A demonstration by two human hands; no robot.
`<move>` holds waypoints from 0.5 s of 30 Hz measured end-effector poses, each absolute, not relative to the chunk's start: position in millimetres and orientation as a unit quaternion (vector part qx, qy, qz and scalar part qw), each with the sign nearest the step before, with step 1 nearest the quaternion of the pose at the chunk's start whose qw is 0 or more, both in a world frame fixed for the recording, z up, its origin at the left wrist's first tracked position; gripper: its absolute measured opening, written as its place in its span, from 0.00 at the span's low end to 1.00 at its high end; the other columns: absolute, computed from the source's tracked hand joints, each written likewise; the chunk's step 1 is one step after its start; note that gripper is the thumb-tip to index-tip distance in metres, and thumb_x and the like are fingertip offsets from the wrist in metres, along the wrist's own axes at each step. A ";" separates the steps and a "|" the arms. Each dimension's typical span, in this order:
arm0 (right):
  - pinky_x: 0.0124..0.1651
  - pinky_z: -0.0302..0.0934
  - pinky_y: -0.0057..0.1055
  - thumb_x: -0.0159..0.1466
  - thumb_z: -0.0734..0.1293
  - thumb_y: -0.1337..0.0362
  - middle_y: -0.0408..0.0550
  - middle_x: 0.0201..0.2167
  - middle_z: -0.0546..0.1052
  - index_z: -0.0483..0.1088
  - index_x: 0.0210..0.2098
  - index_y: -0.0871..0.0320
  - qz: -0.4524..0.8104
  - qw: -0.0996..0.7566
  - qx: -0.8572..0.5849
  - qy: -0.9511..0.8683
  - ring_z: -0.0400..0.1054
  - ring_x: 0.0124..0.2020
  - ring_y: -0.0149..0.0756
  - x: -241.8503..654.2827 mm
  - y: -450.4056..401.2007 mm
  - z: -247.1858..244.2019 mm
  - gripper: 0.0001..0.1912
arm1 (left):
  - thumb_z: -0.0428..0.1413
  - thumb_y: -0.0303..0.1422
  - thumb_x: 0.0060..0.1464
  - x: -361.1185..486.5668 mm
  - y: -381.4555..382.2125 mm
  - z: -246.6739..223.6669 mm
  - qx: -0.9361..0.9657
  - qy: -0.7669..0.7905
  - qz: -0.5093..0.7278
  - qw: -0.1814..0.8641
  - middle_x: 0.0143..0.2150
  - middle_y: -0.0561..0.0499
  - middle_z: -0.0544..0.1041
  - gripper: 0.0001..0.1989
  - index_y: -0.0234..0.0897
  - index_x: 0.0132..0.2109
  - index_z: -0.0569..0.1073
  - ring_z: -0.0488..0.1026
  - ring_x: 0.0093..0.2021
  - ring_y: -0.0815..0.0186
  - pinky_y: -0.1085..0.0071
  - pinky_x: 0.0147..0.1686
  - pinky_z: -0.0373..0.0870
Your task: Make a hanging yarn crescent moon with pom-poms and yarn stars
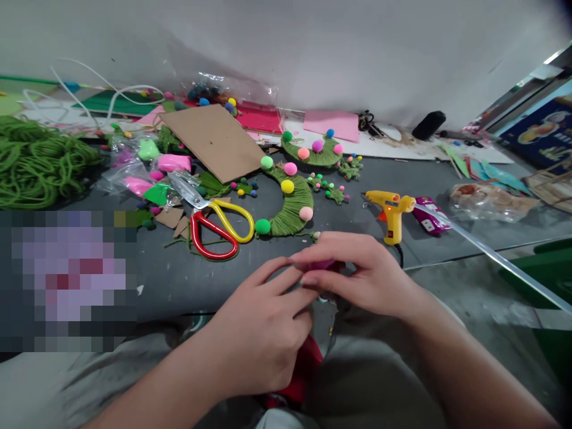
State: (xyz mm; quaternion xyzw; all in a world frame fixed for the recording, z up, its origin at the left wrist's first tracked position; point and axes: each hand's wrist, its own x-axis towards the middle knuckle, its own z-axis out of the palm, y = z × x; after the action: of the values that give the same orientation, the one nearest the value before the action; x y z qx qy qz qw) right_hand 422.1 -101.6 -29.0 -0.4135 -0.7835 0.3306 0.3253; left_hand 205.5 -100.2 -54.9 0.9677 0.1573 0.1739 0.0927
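My left hand (268,325) and my right hand (366,271) meet at the table's front edge, fingers bent and fingertips together. Between the fingers of my right hand a bit of a purple-pink thing (322,264) shows; the rest of it is covered. What my left fingertips pinch is hidden. Just beyond the hands lies a green yarn-wrapped crescent (292,205) with coloured pompoms, and behind it a second such crescent (319,154). Small green yarn pieces with tiny pompoms (335,193) lie beside them. Scissors (214,223) with red and yellow handles rest left of the nearer crescent.
A yellow glue gun (391,211) with a long clear stick stands at the right, by a purple packet (431,215). Brown cardboard (214,143), bagged pink and green material (156,173) and a green yarn heap (40,164) lie at the left. A blurred patch covers the lower left.
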 end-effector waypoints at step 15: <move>0.35 0.61 0.27 0.69 0.66 0.64 0.44 0.29 0.74 0.73 0.39 0.56 0.227 0.304 -0.438 -0.815 0.67 0.31 0.30 424.3 -103.4 -28.6 0.04 | 0.58 0.30 0.52 191.6 -93.7 -41.4 0.962 0.165 0.168 0.139 0.55 0.49 0.78 0.06 0.42 0.36 0.79 0.65 0.65 0.51 0.49 0.68 0.57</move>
State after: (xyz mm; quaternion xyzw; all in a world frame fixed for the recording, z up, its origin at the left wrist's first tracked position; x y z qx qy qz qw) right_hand 424.3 -103.4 -28.6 -0.4377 -0.8153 0.2268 0.3038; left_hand 191.6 -93.7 -41.4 0.9618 0.1654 0.1680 0.1394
